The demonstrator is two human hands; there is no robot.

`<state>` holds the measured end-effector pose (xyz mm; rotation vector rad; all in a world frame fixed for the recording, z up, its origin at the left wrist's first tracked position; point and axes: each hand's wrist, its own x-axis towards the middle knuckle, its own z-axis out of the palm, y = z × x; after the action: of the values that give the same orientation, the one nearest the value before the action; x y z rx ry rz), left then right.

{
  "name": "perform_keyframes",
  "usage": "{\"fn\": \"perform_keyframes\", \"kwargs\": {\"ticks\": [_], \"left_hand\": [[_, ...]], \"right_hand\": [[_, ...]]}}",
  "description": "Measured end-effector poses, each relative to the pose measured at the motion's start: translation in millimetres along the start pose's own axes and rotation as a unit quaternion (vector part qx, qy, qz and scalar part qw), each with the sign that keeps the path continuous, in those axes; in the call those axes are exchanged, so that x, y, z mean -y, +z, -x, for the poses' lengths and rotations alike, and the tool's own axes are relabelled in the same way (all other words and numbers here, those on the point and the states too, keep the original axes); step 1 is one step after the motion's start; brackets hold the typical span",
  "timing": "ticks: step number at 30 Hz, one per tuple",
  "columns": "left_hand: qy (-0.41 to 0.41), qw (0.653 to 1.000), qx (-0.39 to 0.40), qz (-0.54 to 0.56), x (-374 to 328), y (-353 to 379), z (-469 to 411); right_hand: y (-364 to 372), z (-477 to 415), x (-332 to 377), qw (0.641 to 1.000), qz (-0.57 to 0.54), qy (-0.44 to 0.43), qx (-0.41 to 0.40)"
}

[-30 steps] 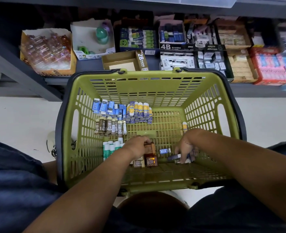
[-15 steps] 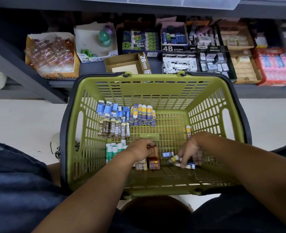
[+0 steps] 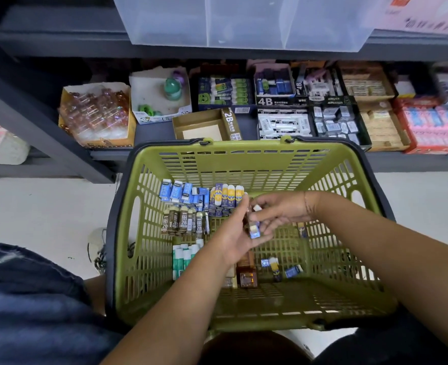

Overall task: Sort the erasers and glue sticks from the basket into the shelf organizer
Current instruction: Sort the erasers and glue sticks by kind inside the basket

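Note:
A green basket (image 3: pixel 149 233) stands on the floor before the shelf. Blue erasers (image 3: pixel 176 192), yellow-and-white erasers (image 3: pixel 229 196), brown 2B erasers (image 3: pixel 183 221) and green-white glue sticks (image 3: pixel 182 255) lie grouped at its left. Both hands are raised over the basket's middle. My left hand (image 3: pixel 234 237) holds a small blue-and-white eraser (image 3: pixel 254 230) against its palm and fingers. My right hand (image 3: pixel 278 212) pinches a white-tipped piece (image 3: pixel 257 208) just above it. Loose blue erasers (image 3: pixel 292 271) and brown boxes (image 3: pixel 247 276) lie on the basket floor below the hands.
The shelf behind holds an open 2B box (image 3: pixel 204 126), 4B eraser boxes (image 3: pixel 283 125), a green-faced eraser box (image 3: pixel 225 93), a box of clear packets (image 3: pixel 96 114) and red packs (image 3: pixel 428 127). A clear plastic bin (image 3: pixel 244 19) sits on the shelf above.
Both hands lifted from the basket floor and came together above its middle, carrying small erasers. The camera tilted up, showing more of the shelf.

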<state>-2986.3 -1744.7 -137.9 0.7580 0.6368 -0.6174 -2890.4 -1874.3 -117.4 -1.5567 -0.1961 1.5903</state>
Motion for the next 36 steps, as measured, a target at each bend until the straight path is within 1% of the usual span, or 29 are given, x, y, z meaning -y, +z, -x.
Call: {"fn": "perform_keyframes", "kwargs": {"ticks": [3, 5, 6, 8, 10, 11, 13, 16, 18, 21, 24, 28, 32, 34, 36], "left_hand": [[0.011, 0.998, -0.001, 0.057, -12, -17, 4], [0.006, 0.996, -0.008, 0.093, -17, -28, 7], [0.003, 0.994, -0.011, 0.108, -17, -33, 8], [-0.002, 0.991, -0.015, 0.133, -18, -39, 9], [-0.006, 0.987, -0.012, 0.158, -17, -45, 9], [-0.01, 0.985, -0.012, 0.169, -16, -47, 9], [-0.011, 0.983, -0.018, 0.183, -16, -51, 10], [0.01, 0.977, -0.043, 0.21, -18, -59, 9], [0.027, 0.966, -0.072, 0.245, -19, -65, 7], [0.049, 0.949, -0.135, 0.279, -20, -75, 8], [0.061, 0.943, -0.176, 0.275, -22, -81, 12], [0.076, 0.944, -0.209, 0.242, -25, -85, 17], [0.088, 0.939, -0.229, 0.239, -26, -90, 16], [0.092, 0.938, -0.238, 0.236, -27, -91, 16], [0.096, 0.937, -0.248, 0.226, -27, -90, 17]], "right_hand": [[6, -10, 3, 0.999, -0.028, -0.026, -0.007], [8, -17, 2, 0.997, -0.041, -0.044, -0.057], [9, -19, 2, 0.994, -0.033, -0.051, -0.092], [11, -22, 1, 0.987, 0.021, -0.056, -0.15], [14, -23, 1, 0.982, 0.062, -0.064, -0.169], [15, -23, 1, 0.98, 0.062, -0.067, -0.174], [15, -24, 2, 0.975, 0.026, -0.075, -0.207], [10, -30, 1, 0.949, -0.069, -0.082, -0.297], [10, -36, 1, 0.933, -0.106, -0.075, -0.335], [25, -55, 6, 0.923, -0.117, -0.057, -0.363], [46, -80, 21, 0.918, -0.145, -0.063, -0.365], [62, -112, 43, 0.914, -0.138, -0.07, -0.376], [71, -134, 56, 0.904, -0.159, -0.077, -0.389], [73, -142, 57, 0.895, -0.165, -0.065, -0.41], [73, -150, 54, 0.886, -0.148, -0.056, -0.436]]}}
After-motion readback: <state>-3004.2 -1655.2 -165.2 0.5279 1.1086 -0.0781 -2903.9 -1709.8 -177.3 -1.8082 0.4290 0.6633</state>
